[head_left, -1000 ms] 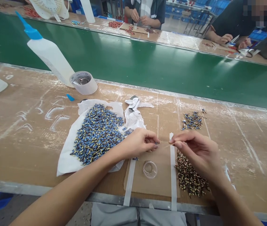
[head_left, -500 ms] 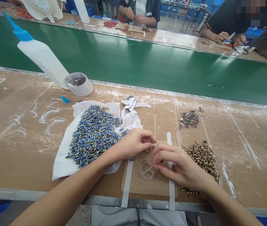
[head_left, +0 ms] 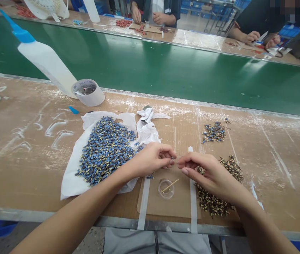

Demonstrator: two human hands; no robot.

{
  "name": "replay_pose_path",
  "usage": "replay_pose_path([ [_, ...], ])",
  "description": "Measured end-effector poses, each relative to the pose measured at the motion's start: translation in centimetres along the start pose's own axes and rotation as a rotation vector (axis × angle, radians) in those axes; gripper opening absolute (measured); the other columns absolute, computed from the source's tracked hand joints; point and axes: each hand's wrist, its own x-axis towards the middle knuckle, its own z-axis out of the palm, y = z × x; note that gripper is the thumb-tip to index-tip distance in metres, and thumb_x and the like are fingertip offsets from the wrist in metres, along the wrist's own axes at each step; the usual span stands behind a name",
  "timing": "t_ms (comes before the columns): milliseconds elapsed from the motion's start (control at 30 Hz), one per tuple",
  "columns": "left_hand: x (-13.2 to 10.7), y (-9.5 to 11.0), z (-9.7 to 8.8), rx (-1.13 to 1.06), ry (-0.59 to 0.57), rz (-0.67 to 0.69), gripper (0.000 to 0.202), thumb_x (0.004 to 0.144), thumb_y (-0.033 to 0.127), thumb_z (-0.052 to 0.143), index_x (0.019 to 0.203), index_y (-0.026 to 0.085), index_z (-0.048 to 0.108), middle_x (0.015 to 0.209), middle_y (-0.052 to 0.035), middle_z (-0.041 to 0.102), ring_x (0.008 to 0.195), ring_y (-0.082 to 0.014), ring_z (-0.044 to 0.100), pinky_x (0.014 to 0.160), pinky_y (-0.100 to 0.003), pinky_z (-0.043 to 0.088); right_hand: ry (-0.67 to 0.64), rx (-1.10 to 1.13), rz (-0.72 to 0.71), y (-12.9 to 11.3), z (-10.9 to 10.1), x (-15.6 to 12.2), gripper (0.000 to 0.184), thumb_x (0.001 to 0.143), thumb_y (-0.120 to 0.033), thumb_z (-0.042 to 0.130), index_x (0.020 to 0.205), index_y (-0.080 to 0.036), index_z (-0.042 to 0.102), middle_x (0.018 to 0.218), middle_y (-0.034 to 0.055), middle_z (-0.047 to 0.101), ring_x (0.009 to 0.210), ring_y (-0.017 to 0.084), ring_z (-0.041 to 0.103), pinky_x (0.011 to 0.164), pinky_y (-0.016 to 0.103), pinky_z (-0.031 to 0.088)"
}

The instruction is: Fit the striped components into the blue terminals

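My left hand (head_left: 154,159) pinches a tiny blue part at its fingertips, just above a taped brown card (head_left: 166,204). My right hand (head_left: 208,174) is closed in a pinch facing it, fingertips almost touching the same part. A thin wooden stick (head_left: 170,185) rests with one end in a small clear round dish (head_left: 166,188) on the card, below both hands. A big heap of blue and yellow parts (head_left: 105,150) lies on white plastic sheet (head_left: 72,181) to the left. A dark speckled heap of parts (head_left: 215,201) lies under my right wrist.
A small cluster of blue parts (head_left: 213,131) lies further back. A white squeeze bottle with blue nozzle (head_left: 44,60) leans on a tape roll (head_left: 88,92). A green conveyor belt (head_left: 166,74) runs behind; other people's hands (head_left: 253,37) work across it.
My right hand left the stick in the dish and rose to meet my left fingertips. Earlier it had dipped the stick down into the dish.
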Motion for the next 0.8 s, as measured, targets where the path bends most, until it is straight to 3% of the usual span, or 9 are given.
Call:
replay_pose_path([
  [100, 0.0, -0.1, 0.0, 0.005, 0.005, 0.016, 0.015, 0.083, 0.020, 0.057, 0.093, 0.013, 0.066, 0.070, -0.0019, 0.065, 0.066, -0.0118, 0.059, 0.064, -0.023, 0.045, -0.127, 0.070, 0.038, -0.1, -0.3, -0.1, 0.016, 0.089, -0.026, 0.063, 0.104, -0.022, 0.062, 0.087, 0.0005, 0.067, 0.076, 0.014, 0.060, 0.069, 0.026, 0.047],
  [167, 0.0, -0.1, 0.1, 0.006, 0.014, 0.023, 0.014, 0.082, 0.019, 0.058, 0.091, 0.013, 0.066, 0.071, -0.0019, 0.065, 0.066, -0.0119, 0.059, 0.065, -0.023, 0.045, -0.176, 0.103, 0.018, -0.3, 0.0, -0.1, 0.009, 0.088, -0.026, 0.063, 0.095, -0.021, 0.063, 0.082, 0.0000, 0.065, 0.071, 0.013, 0.058, 0.067, 0.025, 0.046],
  [300, 0.0, -0.2, 0.1, 0.000, 0.018, 0.027, 0.013, 0.081, 0.017, 0.057, 0.089, 0.013, 0.066, 0.071, -0.0020, 0.066, 0.067, -0.0122, 0.060, 0.066, -0.024, 0.046, -0.133, 0.065, -0.079, -0.3, 1.4, -0.1, 0.007, 0.090, -0.022, 0.060, 0.084, -0.019, 0.062, 0.076, -0.0007, 0.062, 0.067, 0.012, 0.054, 0.064, 0.025, 0.044],
  [533, 0.0, -0.4, 0.1, 0.031, 0.027, 0.039, 0.013, 0.082, 0.019, 0.058, 0.090, 0.013, 0.066, 0.073, -0.0021, 0.066, 0.068, -0.0124, 0.059, 0.065, -0.024, 0.045, -0.105, 0.018, -0.244, -1.0, 2.9, -0.2, 0.007, 0.092, -0.022, 0.058, 0.095, -0.020, 0.064, 0.090, 0.0028, 0.064, 0.085, 0.014, 0.058, 0.075, 0.025, 0.046],
  [667, 0.0, -0.4, 0.1, 0.013, 0.017, -0.003, 0.016, 0.083, 0.023, 0.058, 0.094, 0.014, 0.066, 0.073, -0.0024, 0.066, 0.068, -0.0127, 0.060, 0.066, -0.025, 0.046, 0.071, -0.028, -0.207, -0.3, -0.5, -0.4, 0.015, 0.092, -0.032, 0.057, 0.100, -0.021, 0.063, 0.092, 0.0036, 0.064, 0.081, 0.015, 0.059, 0.072, 0.028, 0.046],
  [733, 0.0, -0.5, 0.1, 0.013, 0.025, -0.028, 0.017, 0.083, 0.024, 0.059, 0.094, 0.014, 0.066, 0.071, -0.0021, 0.065, 0.065, -0.0123, 0.059, 0.064, -0.024, 0.046, 0.213, -0.144, -0.061, 1.1, -3.5, -1.2, 0.018, 0.095, -0.032, 0.050, 0.093, -0.021, 0.063, 0.089, 0.0043, 0.065, 0.082, 0.017, 0.060, 0.073, 0.030, 0.046],
  [800, 0.1, -0.5, 0.1, 0.018, 0.030, -0.035, 0.017, 0.083, 0.025, 0.059, 0.093, 0.014, 0.067, 0.071, -0.0020, 0.064, 0.065, -0.0120, 0.059, 0.063, -0.024, 0.046, 0.276, -0.297, 0.177, 3.1, -6.4, -2.4, 0.020, 0.093, -0.037, 0.051, 0.090, -0.021, 0.064, 0.086, 0.0042, 0.067, 0.075, 0.017, 0.060, 0.065, 0.030, 0.045],
])
